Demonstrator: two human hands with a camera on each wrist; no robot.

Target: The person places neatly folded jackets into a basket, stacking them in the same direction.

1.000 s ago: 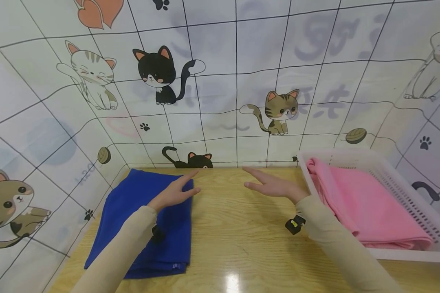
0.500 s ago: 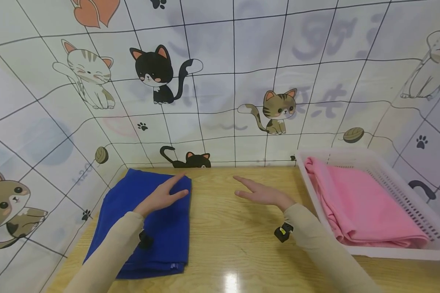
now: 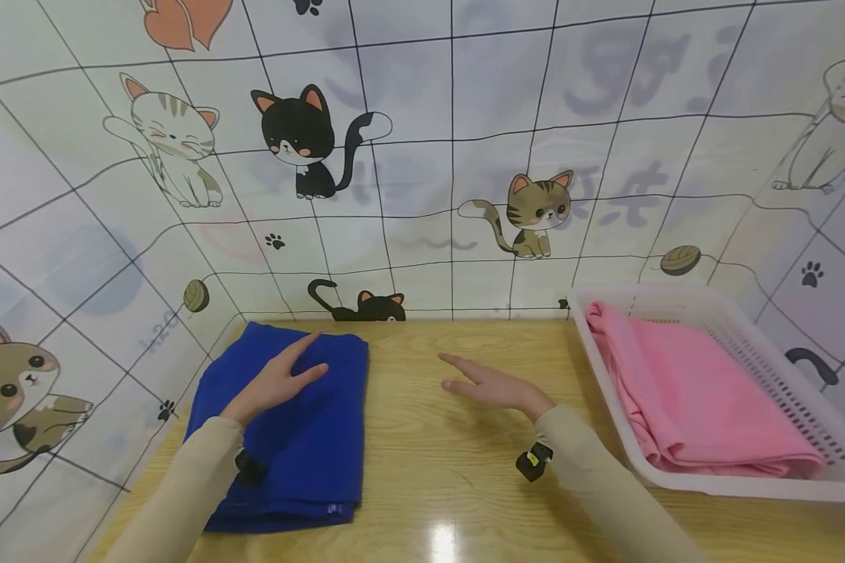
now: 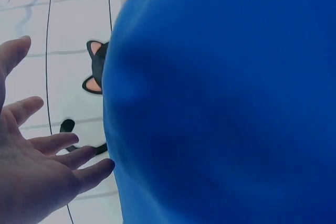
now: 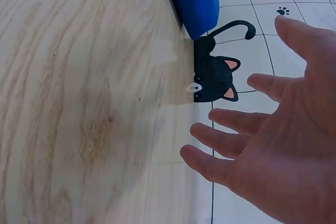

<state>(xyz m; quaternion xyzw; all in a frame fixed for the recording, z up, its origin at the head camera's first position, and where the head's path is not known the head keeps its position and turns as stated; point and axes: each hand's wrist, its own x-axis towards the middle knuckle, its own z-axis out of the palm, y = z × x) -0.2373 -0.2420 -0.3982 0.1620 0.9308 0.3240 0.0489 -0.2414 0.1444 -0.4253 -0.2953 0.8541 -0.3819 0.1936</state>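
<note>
Deep blue cloth point(image 3: 303, 438), plain, on pale yellow wood-grain table point(image 3: 451, 469). Right of that cloth, solid pink towel point(image 3: 704, 399) in white slotted basket point(image 3: 782, 367). Behind the cloth, white wall covering point(image 3: 422, 156), black grid lines, cartoon cats in black, tabby brown, cream; beige sleeves.

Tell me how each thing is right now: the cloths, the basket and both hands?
Blue cloth: folded, flat on the table.
Pink cloth: folded, lying in the basket.
Basket: upright on the table.
Left hand: open, over the blue cloth; contact unclear.
Right hand: open, over bare table, holding nothing.
</note>
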